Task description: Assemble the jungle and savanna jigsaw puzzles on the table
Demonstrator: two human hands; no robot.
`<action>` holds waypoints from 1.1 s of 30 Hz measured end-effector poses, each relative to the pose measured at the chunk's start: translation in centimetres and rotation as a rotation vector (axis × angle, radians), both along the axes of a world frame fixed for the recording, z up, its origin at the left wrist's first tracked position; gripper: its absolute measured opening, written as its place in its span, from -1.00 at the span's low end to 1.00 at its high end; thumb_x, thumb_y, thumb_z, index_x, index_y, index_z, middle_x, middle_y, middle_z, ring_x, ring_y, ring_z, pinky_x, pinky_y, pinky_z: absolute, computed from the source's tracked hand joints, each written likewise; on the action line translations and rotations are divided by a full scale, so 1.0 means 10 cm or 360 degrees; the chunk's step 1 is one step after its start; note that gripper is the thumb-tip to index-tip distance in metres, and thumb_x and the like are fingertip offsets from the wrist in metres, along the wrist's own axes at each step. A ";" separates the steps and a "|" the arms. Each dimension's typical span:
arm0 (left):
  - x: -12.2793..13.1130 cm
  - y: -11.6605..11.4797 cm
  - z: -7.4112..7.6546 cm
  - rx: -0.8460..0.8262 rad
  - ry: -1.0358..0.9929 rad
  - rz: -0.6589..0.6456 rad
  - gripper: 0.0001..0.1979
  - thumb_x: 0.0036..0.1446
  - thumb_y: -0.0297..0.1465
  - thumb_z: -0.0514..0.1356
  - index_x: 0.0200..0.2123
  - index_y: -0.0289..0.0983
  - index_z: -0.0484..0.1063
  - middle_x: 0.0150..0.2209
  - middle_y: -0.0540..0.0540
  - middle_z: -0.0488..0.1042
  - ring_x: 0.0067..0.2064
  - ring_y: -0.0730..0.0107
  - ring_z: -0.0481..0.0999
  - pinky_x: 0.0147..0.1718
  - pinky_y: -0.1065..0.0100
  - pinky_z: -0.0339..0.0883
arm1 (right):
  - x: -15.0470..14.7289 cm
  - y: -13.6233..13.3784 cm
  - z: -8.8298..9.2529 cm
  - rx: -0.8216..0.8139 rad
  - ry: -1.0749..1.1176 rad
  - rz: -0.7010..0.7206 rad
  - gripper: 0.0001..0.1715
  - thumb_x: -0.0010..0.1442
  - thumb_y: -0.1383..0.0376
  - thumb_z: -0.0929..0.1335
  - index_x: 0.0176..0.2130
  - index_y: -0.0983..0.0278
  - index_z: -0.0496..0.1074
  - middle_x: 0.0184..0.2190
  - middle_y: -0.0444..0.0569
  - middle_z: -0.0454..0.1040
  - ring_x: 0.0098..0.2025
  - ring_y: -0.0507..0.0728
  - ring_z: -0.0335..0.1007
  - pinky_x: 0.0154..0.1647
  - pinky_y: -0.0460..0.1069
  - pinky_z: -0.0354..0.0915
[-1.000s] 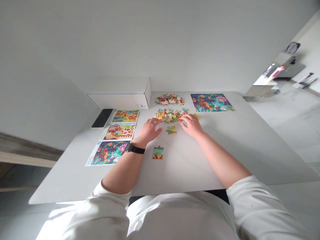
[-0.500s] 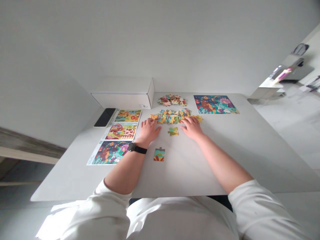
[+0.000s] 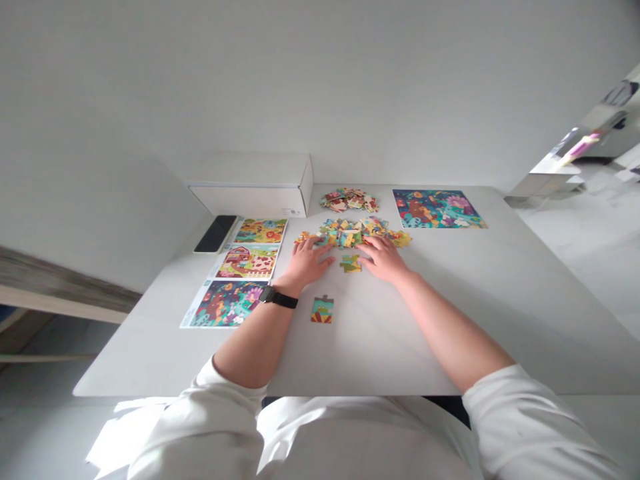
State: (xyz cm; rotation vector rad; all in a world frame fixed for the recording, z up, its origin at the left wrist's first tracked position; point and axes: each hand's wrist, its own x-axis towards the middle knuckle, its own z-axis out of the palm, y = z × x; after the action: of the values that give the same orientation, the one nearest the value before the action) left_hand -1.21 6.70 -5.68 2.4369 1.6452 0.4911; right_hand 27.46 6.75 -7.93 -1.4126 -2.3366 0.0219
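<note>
Both hands are on the tabletop, palms down, fingers spread, nothing gripped. Left hand sits at the near-left edge of the main pile of jigsaw pieces, fingertips touching or just beside the loose pieces there. Black watch on that wrist. Right hand is at the near-right edge of the pile, fingers against it. Single green-and-yellow piece lies just near the pile, between the hands. Small joined block of pieces sits nearer the person, well apart from the pile, near the left wrist. Second, smaller pile is on the far side, just beyond the main one. Far right is a flat colourful picture, could be a finished puzzle or a print, can't tell from here. Three picture sheets run along the left side in a column. Phone lies beyond them at far left, and a white box stands at the far edge.
</note>
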 end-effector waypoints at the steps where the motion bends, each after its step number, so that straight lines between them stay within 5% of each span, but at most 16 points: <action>1: 0.00 -0.01 0.01 -0.0004 0.0001 0.0005 -0.52 0.41 -0.11 0.24 0.34 0.05 0.55 0.45 -0.18 0.35 0.47 -0.13 0.31 0.52 -0.17 0.03 | 0.01 0.00 0.00 0.0000 -0.0002 -0.0006 -0.54 0.47 0.10 0.41 0.28 0.08 0.60 0.34 0.13 0.50 0.42 0.42 0.32 0.52 0.43 0.18; 6: 0.03 -0.05 0.04 -0.0017 0.0020 0.0029 -0.49 0.39 -0.09 0.28 0.36 0.08 0.53 0.47 -0.20 0.31 0.50 -0.19 0.25 0.52 -0.24 -0.04 | 0.04 0.00 0.02 0.0039 0.0025 -0.0125 -0.60 0.48 0.13 0.39 0.18 0.15 0.65 0.26 0.19 0.54 0.37 0.44 0.35 0.46 0.41 0.23; 12: -0.01 0.01 0.05 0.0107 -0.0105 0.0155 -0.67 0.45 -0.25 0.18 0.16 -0.11 0.62 0.29 -0.23 0.50 0.34 -0.01 0.45 0.42 -0.02 0.23 | 0.07 0.00 -0.01 0.0068 0.0072 -0.0228 -0.65 0.47 0.13 0.37 0.08 0.18 0.66 0.20 0.23 0.55 0.30 0.47 0.40 0.39 0.43 0.28; 20: 0.00 0.15 -0.01 0.0081 -0.0199 0.0350 -0.44 0.36 -0.28 0.26 0.38 -0.22 0.32 0.18 -0.29 0.61 0.26 -0.10 0.54 0.32 0.00 0.31 | 0.05 0.01 0.00 0.0147 0.0101 -0.0190 -0.66 0.45 0.15 0.37 0.09 0.19 0.64 0.17 0.21 0.57 0.26 0.46 0.42 0.35 0.40 0.33; 33: -0.04 0.23 -0.02 0.0062 -0.0282 0.0365 -0.34 0.24 -0.27 0.37 0.38 -0.18 0.37 0.21 -0.29 0.53 0.25 -0.07 0.52 0.30 0.04 0.36 | 0.08 0.00 0.00 0.0091 0.0078 -0.0167 -0.66 0.45 0.18 0.38 0.11 0.19 0.64 0.19 0.21 0.56 0.27 0.45 0.43 0.39 0.41 0.30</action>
State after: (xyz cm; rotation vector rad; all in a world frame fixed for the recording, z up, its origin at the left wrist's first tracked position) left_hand -1.63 9.00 -5.90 2.1673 1.8611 0.7547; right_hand 28.22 6.76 -7.92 -1.4875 -2.2030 -0.0394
